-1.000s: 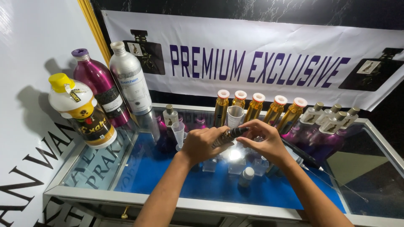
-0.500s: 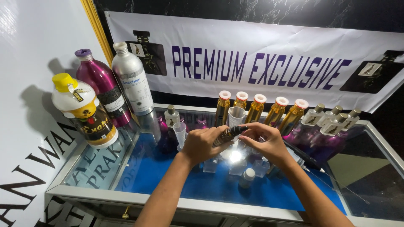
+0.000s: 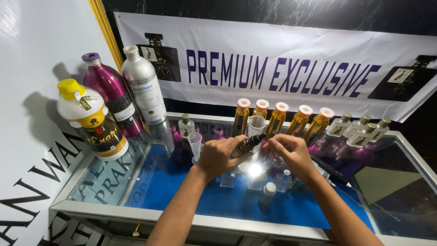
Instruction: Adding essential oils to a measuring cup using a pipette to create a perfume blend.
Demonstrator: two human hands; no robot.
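At the centre of the frame, above a glass-topped counter (image 3: 109,182), a person's left hand (image 3: 218,156) wraps closed around a small amber bottle (image 3: 246,146), tilting it rightward so the right hand's (image 3: 291,155) pinched fingertips (image 3: 269,144) can work its dark cap (image 3: 260,137).

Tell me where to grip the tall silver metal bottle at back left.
Grip the tall silver metal bottle around its straight labelled body, coming from the front right. Its neck narrows to a small cap, a magenta metal bottle stands close on its left, and the banner blocks the rear.
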